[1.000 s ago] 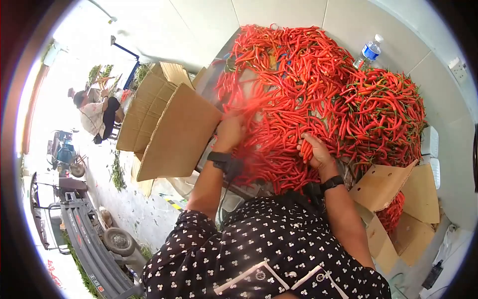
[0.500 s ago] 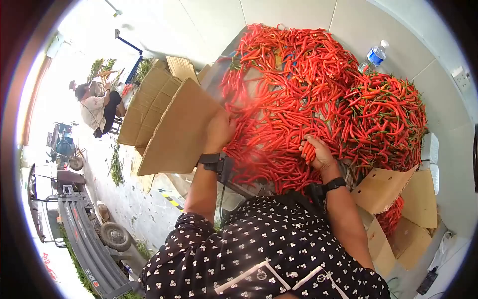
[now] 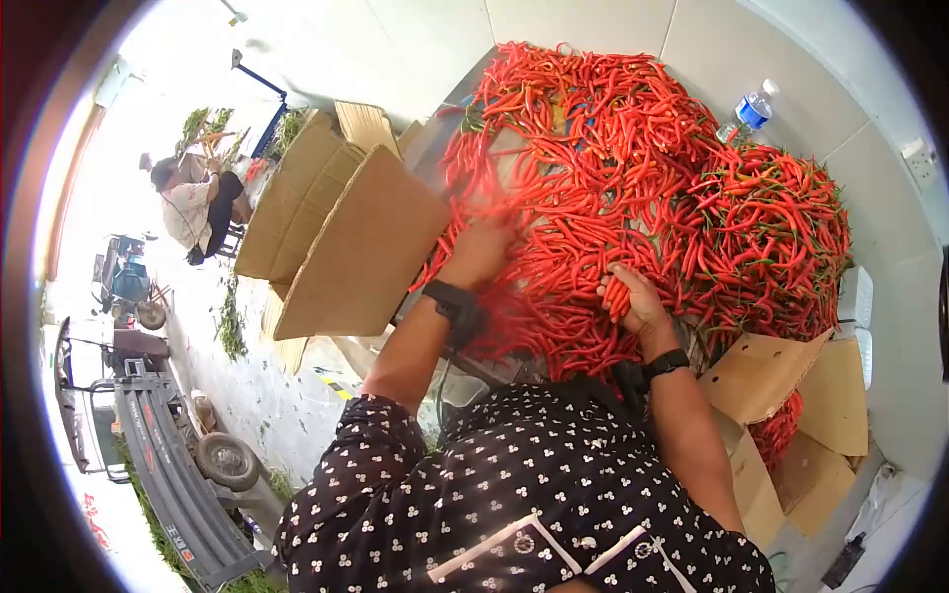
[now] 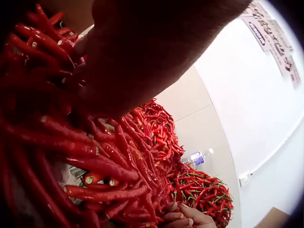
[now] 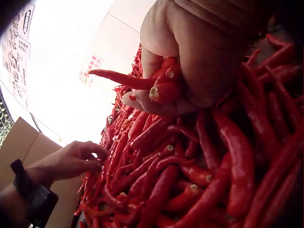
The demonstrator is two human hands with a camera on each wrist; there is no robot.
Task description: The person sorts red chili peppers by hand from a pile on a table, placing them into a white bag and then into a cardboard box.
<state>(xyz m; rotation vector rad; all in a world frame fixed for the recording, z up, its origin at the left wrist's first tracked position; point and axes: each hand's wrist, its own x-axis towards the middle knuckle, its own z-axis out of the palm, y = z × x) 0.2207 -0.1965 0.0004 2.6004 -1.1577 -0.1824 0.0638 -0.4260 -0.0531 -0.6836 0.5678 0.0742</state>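
Observation:
Red chillies lie spread in a broad layer before me, many without stems. My right hand grips a small bunch of red chillies just above the layer, their cut ends showing between fingers and palm in the right wrist view. My left hand, blurred in the head view, is at the layer's left edge beside the cardboard. From the right wrist view, the left hand has loosely bent fingers reaching to the chillies, with a gap between them. Shadow darkens it in the left wrist view.
A heap of green-stemmed chillies rises at the right, a water bottle behind it. Cardboard flaps stand at the left. An open carton with chillies sits at lower right. A seated person and a cart are farther left.
My left hand moved left to the cardboard edge, then back right over the chillies. The right hand stays nearly in place, still gripping its bunch.

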